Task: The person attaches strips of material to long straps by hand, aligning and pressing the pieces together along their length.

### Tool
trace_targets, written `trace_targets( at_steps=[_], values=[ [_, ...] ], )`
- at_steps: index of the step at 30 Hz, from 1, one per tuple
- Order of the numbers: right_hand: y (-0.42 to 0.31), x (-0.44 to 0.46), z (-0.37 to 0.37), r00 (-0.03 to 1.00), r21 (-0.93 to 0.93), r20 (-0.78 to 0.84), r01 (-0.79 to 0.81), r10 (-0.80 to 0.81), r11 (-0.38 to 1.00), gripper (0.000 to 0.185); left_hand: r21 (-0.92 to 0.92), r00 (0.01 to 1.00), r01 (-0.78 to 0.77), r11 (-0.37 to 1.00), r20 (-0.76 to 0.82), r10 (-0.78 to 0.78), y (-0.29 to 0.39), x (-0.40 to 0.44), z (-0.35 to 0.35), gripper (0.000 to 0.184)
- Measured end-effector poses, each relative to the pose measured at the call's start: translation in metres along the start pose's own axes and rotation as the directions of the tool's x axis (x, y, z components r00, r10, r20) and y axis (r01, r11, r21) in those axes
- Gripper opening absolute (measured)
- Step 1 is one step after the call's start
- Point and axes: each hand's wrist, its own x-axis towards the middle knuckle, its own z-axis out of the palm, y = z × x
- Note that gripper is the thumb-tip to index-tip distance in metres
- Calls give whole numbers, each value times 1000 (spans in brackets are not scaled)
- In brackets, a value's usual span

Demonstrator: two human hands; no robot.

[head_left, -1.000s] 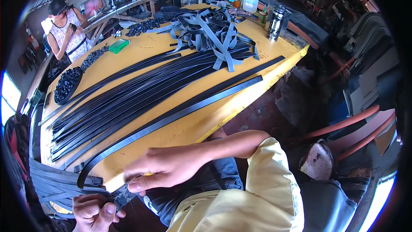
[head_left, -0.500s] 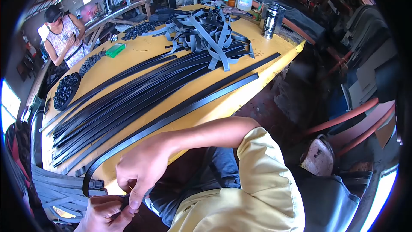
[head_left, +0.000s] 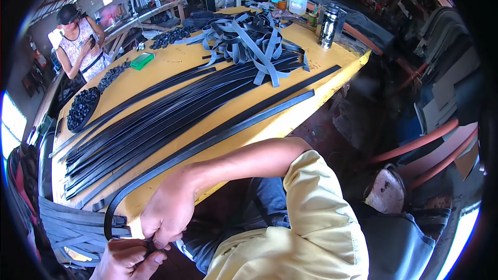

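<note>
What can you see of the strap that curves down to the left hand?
The strap is long, flat, dark and softly shiny, perhaps leather. Most of it lies along the yellow table; the near part curves over the edge, down to the left hand. Its near end is hidden at the grip.

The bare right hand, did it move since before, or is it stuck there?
Yes, the bare right hand moved left in the picture, closer to the near corner of the yellow table.
</note>
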Motion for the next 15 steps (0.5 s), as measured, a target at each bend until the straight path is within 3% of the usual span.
trace_targets(
  at_steps=[1, 3, 5, 6, 7, 9, 10, 11, 12, 13, 15],
  values=[
    [1, 0, 2, 1000, 1, 2, 1, -1, 1000, 31, -72, 997, 67, 995, -38, -70, -1, -2, 1, 24],
    [2, 0, 5, 955, -184, -227, 151, -192, 971, 30, -47, 996, -8, 999, -86, 4, 0, 2, -4, 39],
    [-5, -6, 6, 940, -221, -298, 104, -169, 970, 29, -199, 973, 189, 962, -94, -210, 0, -3, -6, 57],
    [-12, -9, 7, 917, -256, -372, 46, -142, 966, 28, -237, 966, 210, 949, -99, -238, -2, -7, -6, 71],
    [-17, -10, 10, 919, -251, -368, 49, -142, 967, 28, -302, 957, 203, 931, -142, -254, -3, -9, -5, 73],
    [-25, -9, 19, 883, -191, -460, 5, -94, 982, 26, -418, 943, 261, 870, -83, -323, 1, -7, -7, 66],
    [-26, -7, 24, 846, -301, -517, -35, -132, 953, 25, -374, 940, 300, 877, -40, -339, 0, -6, -10, 60],
    [-21, -1, 32, 784, -461, -559, -25, -269, 887, 22, -331, 932, 343, 879, 0, -363, 0, -5, -13, 54],
    [-22, 1, 34, 790, -460, -552, -24, -265, 888, 21, -50, 896, 443, 895, 53, -441, 5, 0, -19, 19],
    [-20, 4, 37, 800, -457, -533, 2, -276, 889, 21, -7, 909, 404, 915, 111, -401, 7, 5, -23, 24],
    [-19, 1, 37, 806, -366, -528, 66, -266, 928, 18, -195, 888, 454, 869, 184, -422, 8, 4, -19, 31]
  ],
)
